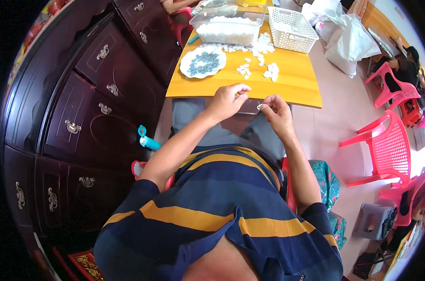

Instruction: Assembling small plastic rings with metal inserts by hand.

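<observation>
Over my lap, just off the near table edge, my right hand (279,115) pinches a small white piece (259,107) between thumb and fingertips. To its left, my left hand (228,101) is closed in a pinch at the edge; whatever it grips is too small to make out. On the yellow wooden table (294,86), beyond my hands, lie two little heaps of white pieces (271,72). A white scalloped plate (183,65) with small dark grey pieces stands at the left.
A clear plastic bin (208,37) of white pieces and a white perforated basket (297,43) stand farther back. Dark drawers (88,89) line the left side, near a teal bottle (150,142). Right are white sacks (350,44) and a pink chair (391,147). Other people sit nearby.
</observation>
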